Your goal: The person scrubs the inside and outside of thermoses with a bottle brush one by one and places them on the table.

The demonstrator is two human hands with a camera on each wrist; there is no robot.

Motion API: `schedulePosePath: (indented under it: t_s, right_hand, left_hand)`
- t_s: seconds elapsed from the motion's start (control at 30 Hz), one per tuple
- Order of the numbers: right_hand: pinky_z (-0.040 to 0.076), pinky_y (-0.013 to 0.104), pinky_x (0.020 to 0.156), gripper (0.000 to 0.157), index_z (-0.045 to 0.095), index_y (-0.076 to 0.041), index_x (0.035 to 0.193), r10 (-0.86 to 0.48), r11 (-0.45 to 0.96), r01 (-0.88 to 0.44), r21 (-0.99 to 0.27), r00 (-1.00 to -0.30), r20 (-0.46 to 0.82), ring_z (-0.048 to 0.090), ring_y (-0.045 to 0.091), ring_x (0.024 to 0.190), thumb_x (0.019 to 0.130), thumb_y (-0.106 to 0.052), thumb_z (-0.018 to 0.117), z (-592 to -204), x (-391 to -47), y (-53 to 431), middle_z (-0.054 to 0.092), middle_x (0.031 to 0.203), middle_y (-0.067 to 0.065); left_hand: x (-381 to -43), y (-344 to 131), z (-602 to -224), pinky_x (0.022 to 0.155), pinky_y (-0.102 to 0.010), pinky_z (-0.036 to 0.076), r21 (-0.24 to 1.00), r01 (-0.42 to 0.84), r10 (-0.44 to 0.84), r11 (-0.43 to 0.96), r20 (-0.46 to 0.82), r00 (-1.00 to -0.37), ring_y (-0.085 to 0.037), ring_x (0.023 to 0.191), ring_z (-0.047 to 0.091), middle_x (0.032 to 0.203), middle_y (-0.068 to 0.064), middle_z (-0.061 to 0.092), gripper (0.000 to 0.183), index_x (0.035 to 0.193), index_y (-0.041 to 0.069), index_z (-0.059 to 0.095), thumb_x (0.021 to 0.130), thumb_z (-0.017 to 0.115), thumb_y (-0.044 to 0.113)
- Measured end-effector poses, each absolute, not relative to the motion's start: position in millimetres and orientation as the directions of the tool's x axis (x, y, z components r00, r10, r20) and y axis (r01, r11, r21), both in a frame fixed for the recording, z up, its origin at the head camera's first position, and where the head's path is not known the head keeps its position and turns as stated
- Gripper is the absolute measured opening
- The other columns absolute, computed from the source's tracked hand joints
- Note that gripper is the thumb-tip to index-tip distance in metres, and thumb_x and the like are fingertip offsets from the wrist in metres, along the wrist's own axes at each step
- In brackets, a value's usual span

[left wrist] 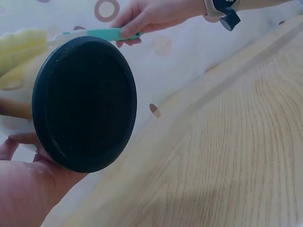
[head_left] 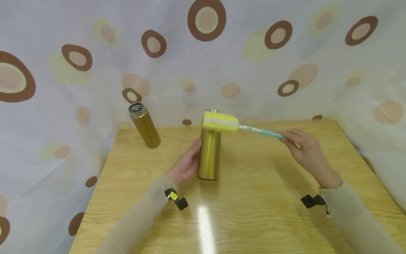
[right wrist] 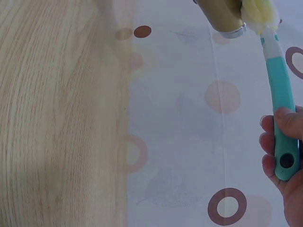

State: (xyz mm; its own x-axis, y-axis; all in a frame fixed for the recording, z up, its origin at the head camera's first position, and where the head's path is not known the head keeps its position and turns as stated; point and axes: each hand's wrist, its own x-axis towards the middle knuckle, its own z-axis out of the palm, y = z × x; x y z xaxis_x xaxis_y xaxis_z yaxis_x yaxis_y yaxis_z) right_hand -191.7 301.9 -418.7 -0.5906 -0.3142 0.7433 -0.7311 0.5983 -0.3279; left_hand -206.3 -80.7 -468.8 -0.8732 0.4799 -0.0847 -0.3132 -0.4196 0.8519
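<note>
My left hand (head_left: 188,163) grips a gold metal flask (head_left: 209,155) from its left side, lifted off the table. In the left wrist view the flask's dark round base (left wrist: 85,104) faces the camera and hides part of the fingers. My right hand (head_left: 306,153) holds a bottle brush (head_left: 269,133) by its turquoise handle. The brush's yellow and white sponge head (head_left: 222,121) lies sideways across the upper part of the flask in the head view. Whether the sponge touches the flask I cannot tell. In the right wrist view, fingers and thumb wrap the handle (right wrist: 281,90).
A second gold flask (head_left: 146,127) stands uncapped at the table's back left, its threaded mouth showing. The wooden table (head_left: 253,197) reaches back to a white curtain (head_left: 222,67) with brown and yellow circles. Each wrist bears a dark strapped camera (head_left: 312,201).
</note>
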Motion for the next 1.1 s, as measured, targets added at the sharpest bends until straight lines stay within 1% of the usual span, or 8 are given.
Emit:
schedulePosePath:
  t_s: [0.03, 0.17, 0.33, 0.43, 0.57, 0.63, 0.87, 1.1]
  right_hand:
    - [0.044, 0.005, 0.074, 0.038, 0.077, 0.006, 0.113, -0.306, 0.602, -0.726, -0.332, -0.594, 0.744, 0.060, -0.003, 0.088, 0.077, 0.021, 0.077, -419, -191, 302, 0.075, 0.098, 0.014]
    - [0.044, 0.006, 0.075, 0.021, 0.078, 0.005, 0.112, -0.326, 0.581, -0.741, -0.338, -0.592, 0.737, 0.061, 0.002, 0.087, 0.096, -0.007, 0.070, -422, -193, 302, 0.076, 0.098, 0.014]
    - [0.044, 0.013, 0.069, 0.052, 0.078, 0.003, 0.109, -0.413, 0.518, -0.794, -0.316, -0.557, 0.721, 0.061, 0.012, 0.078, 0.103, -0.042, 0.053, -424, -194, 304, 0.075, 0.096, 0.012]
    - [0.042, 0.017, 0.065, 0.049, 0.078, 0.001, 0.109, -0.472, 0.491, -0.816, -0.305, -0.544, 0.694, 0.060, 0.012, 0.075, 0.105, -0.041, 0.054, -425, -192, 304, 0.075, 0.097, 0.010]
    - [0.043, 0.018, 0.064, 0.017, 0.077, -0.001, 0.111, -0.539, 0.452, -0.829, -0.330, -0.548, 0.640, 0.061, 0.010, 0.077, 0.100, -0.010, 0.069, -429, -187, 304, 0.074, 0.099, 0.007]
    - [0.043, 0.018, 0.063, 0.019, 0.077, -0.001, 0.112, -0.561, 0.424, -0.836, -0.347, -0.544, 0.625, 0.060, 0.008, 0.076, 0.094, 0.001, 0.073, -431, -185, 304, 0.073, 0.099, 0.007]
    - [0.042, 0.017, 0.062, 0.030, 0.076, 0.000, 0.113, -0.612, 0.343, -0.872, -0.349, -0.489, 0.621, 0.059, 0.008, 0.078, 0.106, -0.023, 0.058, -437, -184, 306, 0.072, 0.103, 0.008]
    - [0.043, 0.017, 0.061, 0.038, 0.076, 0.000, 0.113, -0.567, 0.361, -0.868, -0.343, -0.495, 0.658, 0.059, 0.008, 0.075, 0.107, -0.030, 0.054, -436, -185, 306, 0.073, 0.101, 0.008]
  left_hand:
    - [-206, -80, -469, 0.115, -0.042, 0.036, 0.849, -0.316, 0.482, -0.424, -0.084, -0.872, -0.022, 0.129, 0.051, 0.138, -0.002, 0.053, 0.051, 0.147, 0.027, 0.037, 0.106, 0.052, 0.053]
    - [-205, -79, -466, 0.118, -0.046, 0.034, 0.832, -0.354, 0.481, -0.428, -0.123, -0.868, -0.025, 0.133, 0.048, 0.144, -0.006, 0.048, 0.042, 0.148, 0.031, 0.034, 0.111, 0.041, 0.049]
    - [-205, -77, -463, 0.120, -0.049, 0.031, 0.796, -0.392, 0.477, -0.461, -0.150, -0.866, -0.028, 0.138, 0.044, 0.152, -0.011, 0.043, 0.036, 0.144, 0.035, 0.037, 0.113, 0.027, 0.049]
    - [-206, -79, -464, 0.121, -0.046, 0.031, 0.783, -0.384, 0.459, -0.489, -0.143, -0.877, -0.025, 0.136, 0.046, 0.150, -0.008, 0.045, 0.040, 0.146, 0.032, 0.040, 0.112, 0.030, 0.051]
    - [-207, -81, -465, 0.119, -0.043, 0.033, 0.766, -0.353, 0.411, -0.538, -0.128, -0.903, -0.021, 0.131, 0.049, 0.144, -0.004, 0.048, 0.046, 0.144, 0.031, 0.043, 0.106, 0.049, 0.057]
    - [-208, -82, -464, 0.116, -0.041, 0.036, 0.765, -0.334, 0.378, -0.551, -0.129, -0.917, -0.020, 0.128, 0.052, 0.141, -0.004, 0.050, 0.047, 0.143, 0.034, 0.040, 0.104, 0.053, 0.056]
    - [-214, -84, -455, 0.104, -0.032, 0.048, 0.752, -0.319, 0.317, -0.576, -0.154, -0.936, -0.015, 0.112, 0.063, 0.126, -0.002, 0.060, 0.032, 0.139, 0.031, 0.044, 0.113, 0.032, 0.046]
    - [-213, -85, -452, 0.105, -0.033, 0.047, 0.741, -0.381, 0.375, -0.552, -0.187, -0.908, -0.015, 0.115, 0.062, 0.127, 0.000, 0.060, 0.043, 0.144, 0.027, 0.044, 0.111, 0.033, 0.053]
